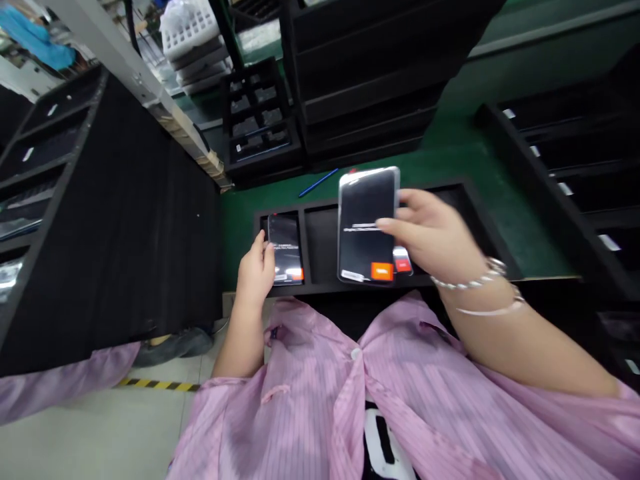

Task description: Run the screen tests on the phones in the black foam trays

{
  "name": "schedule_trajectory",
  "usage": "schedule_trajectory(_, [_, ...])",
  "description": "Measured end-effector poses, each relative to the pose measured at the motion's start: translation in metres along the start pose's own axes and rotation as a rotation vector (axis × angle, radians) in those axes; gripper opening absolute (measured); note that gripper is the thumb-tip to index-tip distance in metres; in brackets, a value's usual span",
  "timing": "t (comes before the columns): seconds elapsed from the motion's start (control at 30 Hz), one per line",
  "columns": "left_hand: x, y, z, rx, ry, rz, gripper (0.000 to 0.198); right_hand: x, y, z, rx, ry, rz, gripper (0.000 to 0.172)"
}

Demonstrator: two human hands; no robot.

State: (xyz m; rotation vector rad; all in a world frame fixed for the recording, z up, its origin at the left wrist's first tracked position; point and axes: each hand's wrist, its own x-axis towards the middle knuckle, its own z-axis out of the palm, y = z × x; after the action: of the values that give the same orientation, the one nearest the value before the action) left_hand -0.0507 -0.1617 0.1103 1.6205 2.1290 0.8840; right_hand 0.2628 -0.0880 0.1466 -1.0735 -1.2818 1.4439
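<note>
My right hand is closed around the right edge of a phone, thumb on its front and fingers toward the back. This phone is raised over the tray, its dark screen up, with small white text and an orange block at the lower right. At the left end of the black tray, my left hand pinches the left edge of another phone, which has a similar screen. Partly hidden behind the raised phone is a further device with a red block on its screen.
A blue pen lies on the green table behind the tray. Stacked black trays stand at the back, with a compartment tray beside them. Black racks flank both sides. A white basket sits at the back left.
</note>
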Motion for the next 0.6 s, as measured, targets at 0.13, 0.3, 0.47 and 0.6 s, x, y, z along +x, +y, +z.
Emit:
schedule_trajectory(0.13, [-0.025, -0.010, -0.006, -0.077, -0.071, 0.078, 0.061, 0.035, 0.038, 0.042, -0.189, -0.138, 0.310, 0.047])
schedule_trajectory(0.3, [-0.040, -0.024, -0.007, 0.117, 0.035, 0.321, 0.059, 0.026, 0.026, 0.056, -0.612, -0.252, 0.078, 0.056])
schedule_trajectory(0.47, [-0.026, -0.031, 0.000, 0.191, 0.132, 0.443, 0.061, -0.018, -0.060, 0.029, -0.646, -0.280, -1.003, 0.040])
schedule_trajectory(0.6, [0.003, -0.046, 0.016, 0.123, 0.184, 0.461, 0.070, -0.059, -0.124, 0.017, -0.730, -0.258, -1.186, 0.031])
